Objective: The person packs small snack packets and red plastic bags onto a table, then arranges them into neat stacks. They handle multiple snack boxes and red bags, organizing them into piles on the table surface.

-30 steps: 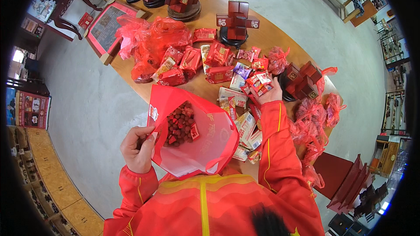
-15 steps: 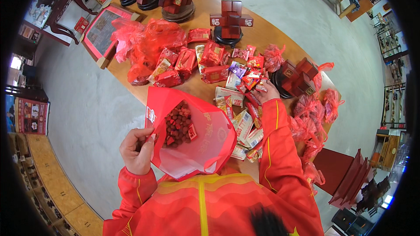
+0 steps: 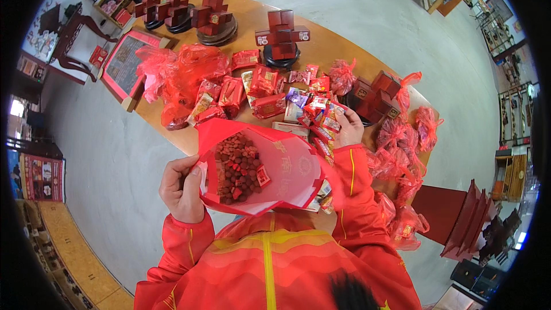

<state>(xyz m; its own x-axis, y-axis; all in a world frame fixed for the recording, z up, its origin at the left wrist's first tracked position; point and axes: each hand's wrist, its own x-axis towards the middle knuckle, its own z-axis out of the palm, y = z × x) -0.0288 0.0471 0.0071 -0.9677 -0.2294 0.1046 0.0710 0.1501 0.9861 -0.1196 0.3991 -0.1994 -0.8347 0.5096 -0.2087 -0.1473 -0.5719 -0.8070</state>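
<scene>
At the centre of the frame, the left hand [image 3: 182, 188] is closed on the left edge of an open red bag [image 3: 270, 172], pinching it so the mouth gapes; small dark and red sweets [image 3: 240, 167] lie inside. Right of centre, the right hand [image 3: 348, 129] rests among wrapped sweets [image 3: 315, 109] on the round wooden table [image 3: 247, 14], its fingers curled over the packets; whether it grips one I cannot tell. Filled red mesh pouches [image 3: 396, 138] crowd the right side, crumpled red bags [image 3: 178, 72] the upper left, and dark red stacked boxes [image 3: 282, 34] stand toward the top.
</scene>
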